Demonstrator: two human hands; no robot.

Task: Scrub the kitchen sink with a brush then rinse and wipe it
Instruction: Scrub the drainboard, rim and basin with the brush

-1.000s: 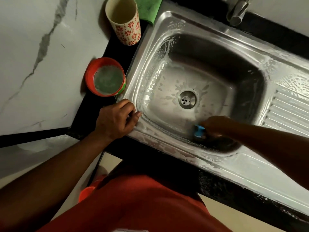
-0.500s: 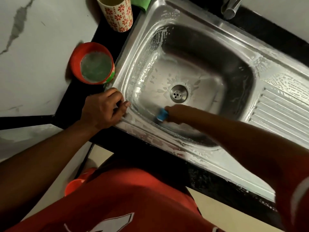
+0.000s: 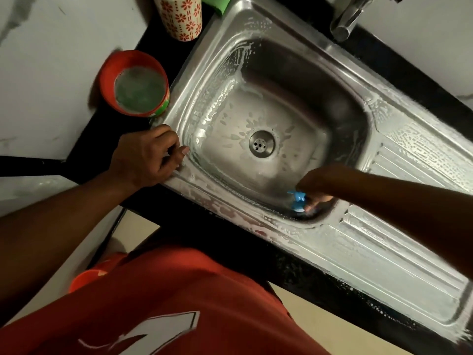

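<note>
Steel sink (image 3: pixel 381 254), one brush (image 3: pixel 297 199), one drain (image 3: pixel 261 144).

Your left arm comes in from the lower left, forearm bare, wrist pretty much straight. Your left hand (image 3: pixel 147 155) sits knuckles-up on the near left corner of the sink (image 3: pixel 230 212) rim, fingers curled under into a loose fist, thumb poking out toward the basin with the nail showing. Your right arm reaches in from the right edge, forearm angled down into the basin, and it's dark there. Your right hand (image 3: pixel 317 181) is back-up, wrapped round the blue brush (image 3: pixel 297 199) low at the near wall; a few fingertips (image 3: pixel 311 206) peek out underneath.
</note>
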